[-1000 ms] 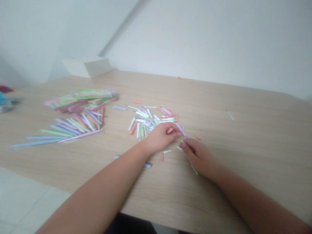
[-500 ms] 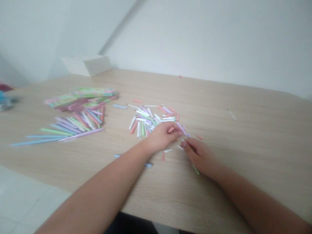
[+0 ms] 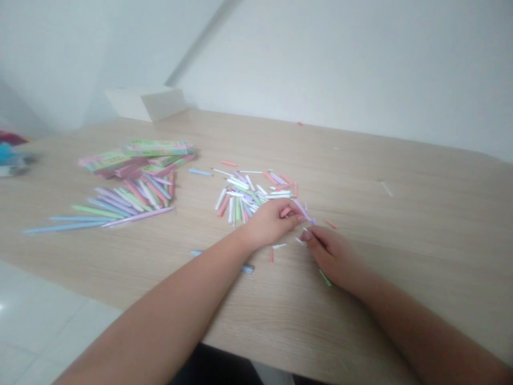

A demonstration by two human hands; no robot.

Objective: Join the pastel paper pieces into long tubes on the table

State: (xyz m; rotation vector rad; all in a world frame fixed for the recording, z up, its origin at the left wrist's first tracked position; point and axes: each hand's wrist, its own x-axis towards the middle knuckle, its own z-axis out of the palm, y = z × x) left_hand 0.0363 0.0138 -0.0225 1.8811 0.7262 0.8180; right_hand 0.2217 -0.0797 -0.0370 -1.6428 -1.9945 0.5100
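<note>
Pinching a pink paper strip [image 3: 285,212], left hand [image 3: 272,224], right hand [image 3: 332,254] curled beside it, pastel strips [image 3: 240,200] heaped behind

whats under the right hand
A green paper stick pokes out from under the right hand, and a white one shows at its fingertips; the rest under the palm is hidden.

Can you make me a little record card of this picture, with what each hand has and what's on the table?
Left hand: pinching a short pink stick
Right hand: curled, nearest a short white stick and a green stick; cannot tell if it holds anything
Pile: short pastel sticks, beside the left hand
Fan: long pastel sticks, left of the pile
Packets: green-and-pink packets, behind the fan
Surface: light wood-grain table
</note>
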